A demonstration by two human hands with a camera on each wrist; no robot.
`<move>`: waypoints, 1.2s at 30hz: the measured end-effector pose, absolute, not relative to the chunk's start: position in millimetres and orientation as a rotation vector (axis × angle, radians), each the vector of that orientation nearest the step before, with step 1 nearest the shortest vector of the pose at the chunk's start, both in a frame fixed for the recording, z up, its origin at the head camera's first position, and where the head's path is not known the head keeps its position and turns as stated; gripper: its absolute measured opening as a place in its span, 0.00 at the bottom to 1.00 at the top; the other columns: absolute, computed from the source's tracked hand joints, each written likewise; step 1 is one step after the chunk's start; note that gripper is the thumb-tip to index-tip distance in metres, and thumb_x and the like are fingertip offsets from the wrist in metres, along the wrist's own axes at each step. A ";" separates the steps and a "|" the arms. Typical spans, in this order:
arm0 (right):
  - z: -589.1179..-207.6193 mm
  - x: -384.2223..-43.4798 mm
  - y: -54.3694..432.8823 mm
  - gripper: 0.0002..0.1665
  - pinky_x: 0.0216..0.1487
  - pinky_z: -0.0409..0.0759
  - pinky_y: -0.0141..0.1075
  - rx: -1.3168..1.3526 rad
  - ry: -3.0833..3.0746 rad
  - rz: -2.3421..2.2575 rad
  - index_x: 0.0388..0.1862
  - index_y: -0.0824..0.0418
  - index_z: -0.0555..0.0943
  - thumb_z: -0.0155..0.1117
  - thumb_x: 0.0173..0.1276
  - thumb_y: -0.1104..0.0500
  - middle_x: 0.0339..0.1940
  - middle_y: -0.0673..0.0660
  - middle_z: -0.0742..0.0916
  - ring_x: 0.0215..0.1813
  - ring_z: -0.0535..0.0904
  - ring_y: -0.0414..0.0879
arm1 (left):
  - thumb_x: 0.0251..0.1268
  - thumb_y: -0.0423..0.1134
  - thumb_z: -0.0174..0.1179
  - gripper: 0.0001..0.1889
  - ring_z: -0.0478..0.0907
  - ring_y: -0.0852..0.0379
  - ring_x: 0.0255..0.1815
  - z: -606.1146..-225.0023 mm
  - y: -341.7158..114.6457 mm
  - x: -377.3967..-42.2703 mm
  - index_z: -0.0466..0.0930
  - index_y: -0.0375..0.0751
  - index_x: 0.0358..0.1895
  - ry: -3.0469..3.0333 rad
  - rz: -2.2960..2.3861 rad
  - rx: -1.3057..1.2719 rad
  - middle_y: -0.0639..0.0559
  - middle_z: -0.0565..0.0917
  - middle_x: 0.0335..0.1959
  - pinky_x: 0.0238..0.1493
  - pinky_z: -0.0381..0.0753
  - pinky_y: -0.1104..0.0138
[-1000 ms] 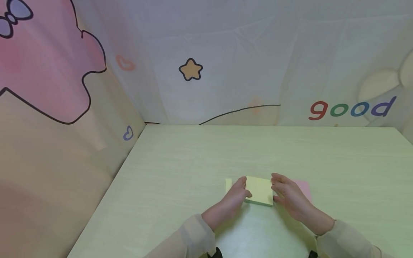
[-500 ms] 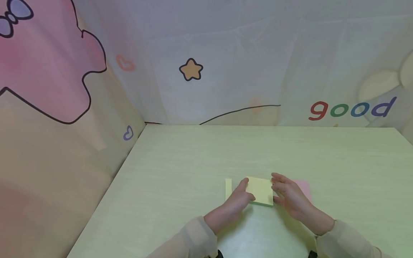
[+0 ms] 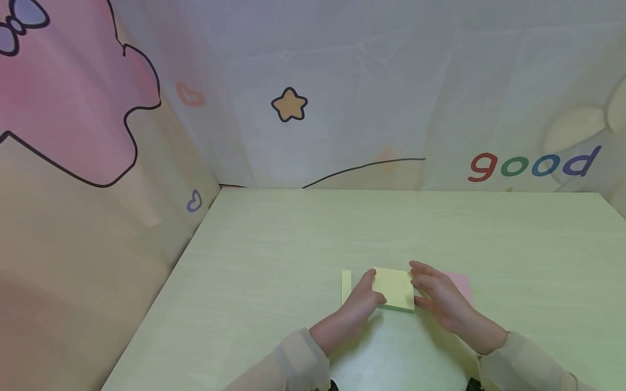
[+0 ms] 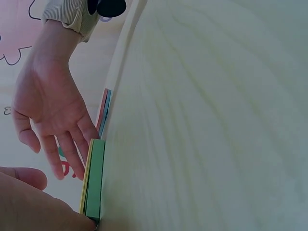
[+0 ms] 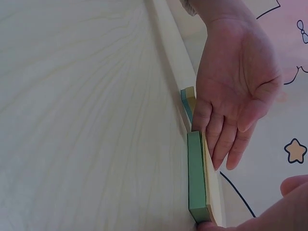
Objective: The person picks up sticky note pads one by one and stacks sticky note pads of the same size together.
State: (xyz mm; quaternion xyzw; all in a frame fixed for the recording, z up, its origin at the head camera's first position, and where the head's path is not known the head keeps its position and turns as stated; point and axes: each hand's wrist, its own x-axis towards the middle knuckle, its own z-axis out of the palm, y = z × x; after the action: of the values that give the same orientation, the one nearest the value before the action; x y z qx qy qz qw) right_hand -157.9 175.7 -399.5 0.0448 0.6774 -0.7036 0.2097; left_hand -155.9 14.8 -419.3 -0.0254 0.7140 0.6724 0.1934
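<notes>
A square pad of sticky notes [image 3: 396, 289], pale yellow on top, lies flat between the two hands. Its side shows a thick green layer under the yellow in both wrist views. At the pad's left edge is my left hand [image 3: 356, 305], fingers extended along that side and thumb near the front corner. My right hand [image 3: 442, 301] stands on edge at the opposite side, its fingers fairly straight with the tips right at the pad's edge. The right wrist view shows the straight fingers of the left hand [image 5: 240, 82] against the pad's end.
A narrow yellow strip pad [image 3: 346, 283] with a blue layer lies left of the left hand. Partly behind the right hand is a pink pad [image 3: 459, 285], also blue underneath. The pale table [image 3: 274, 239] meets a printed cloth backdrop [image 3: 342, 108].
Since a second ago my left hand has shifted slightly right, its thumb reaching a little further along the pad's front edge. The right hand has barely moved.
</notes>
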 end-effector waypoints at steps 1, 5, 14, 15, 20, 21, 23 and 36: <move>-399.3 -158.0 175.7 0.33 0.65 0.52 0.55 0.124 1.884 -1.955 0.69 0.68 0.41 0.36 0.67 0.64 0.71 0.66 0.46 0.70 0.43 0.58 | 0.46 0.23 0.48 0.38 0.42 0.40 0.70 -419.7 14.8 -155.9 0.49 0.36 0.67 2.001 1.889 -0.071 0.39 0.50 0.69 0.66 0.41 0.45; -398.8 -158.2 175.9 0.34 0.65 0.51 0.55 0.125 1.889 -1.949 0.69 0.68 0.41 0.36 0.67 0.64 0.71 0.66 0.45 0.71 0.42 0.59 | 0.46 0.23 0.47 0.38 0.41 0.41 0.70 -419.8 14.4 -155.5 0.49 0.35 0.67 1.992 1.901 -0.073 0.39 0.50 0.69 0.66 0.41 0.45; -398.1 -157.0 177.7 0.37 0.66 0.46 0.56 0.140 1.851 -1.948 0.69 0.67 0.37 0.36 0.64 0.65 0.70 0.68 0.44 0.71 0.37 0.60 | 0.47 0.23 0.47 0.38 0.40 0.42 0.70 -416.2 11.2 -147.2 0.47 0.34 0.67 1.991 1.886 -0.093 0.39 0.49 0.70 0.66 0.39 0.46; -398.2 -156.9 177.9 0.37 0.66 0.46 0.56 0.145 1.855 -1.941 0.69 0.67 0.37 0.36 0.64 0.65 0.70 0.69 0.45 0.71 0.38 0.59 | 0.47 0.23 0.46 0.38 0.40 0.42 0.70 -415.7 10.6 -146.0 0.46 0.34 0.67 1.982 1.887 -0.093 0.39 0.48 0.70 0.66 0.38 0.46; -399.5 -156.1 178.6 0.36 0.65 0.50 0.56 0.152 1.885 -1.907 0.69 0.67 0.39 0.37 0.65 0.64 0.70 0.69 0.49 0.71 0.43 0.60 | 0.48 0.23 0.46 0.39 0.37 0.42 0.70 -413.7 8.6 -142.1 0.44 0.35 0.68 1.958 1.884 -0.088 0.40 0.45 0.70 0.66 0.36 0.45; -399.9 -156.1 178.7 0.36 0.64 0.52 0.56 0.152 1.890 -1.902 0.69 0.67 0.39 0.37 0.65 0.64 0.70 0.69 0.49 0.70 0.44 0.60 | 0.48 0.23 0.45 0.39 0.37 0.42 0.70 -413.5 8.4 -141.7 0.43 0.35 0.68 1.953 1.886 -0.086 0.40 0.44 0.70 0.66 0.36 0.44; -400.4 -156.2 179.0 0.35 0.63 0.54 0.55 0.146 1.899 -1.895 0.69 0.67 0.39 0.37 0.66 0.64 0.70 0.69 0.50 0.70 0.44 0.60 | 0.48 0.24 0.45 0.39 0.37 0.42 0.70 -413.6 8.1 -141.4 0.43 0.35 0.68 1.949 1.889 -0.082 0.40 0.44 0.71 0.65 0.36 0.44; -401.0 -153.2 179.7 0.35 0.60 0.61 0.52 0.129 1.937 -1.831 0.69 0.69 0.39 0.37 0.66 0.63 0.69 0.71 0.50 0.69 0.48 0.61 | 0.48 0.23 0.46 0.38 0.38 0.42 0.70 -416.7 9.3 -141.0 0.45 0.34 0.67 1.957 1.890 -0.088 0.40 0.46 0.70 0.66 0.38 0.45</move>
State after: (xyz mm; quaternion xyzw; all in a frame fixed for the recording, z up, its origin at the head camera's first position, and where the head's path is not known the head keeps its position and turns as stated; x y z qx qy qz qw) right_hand -153.2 179.7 -401.0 0.0469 0.7056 -0.6670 0.2345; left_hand -141.0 9.3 -416.7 -0.0316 0.7033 0.6790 0.2081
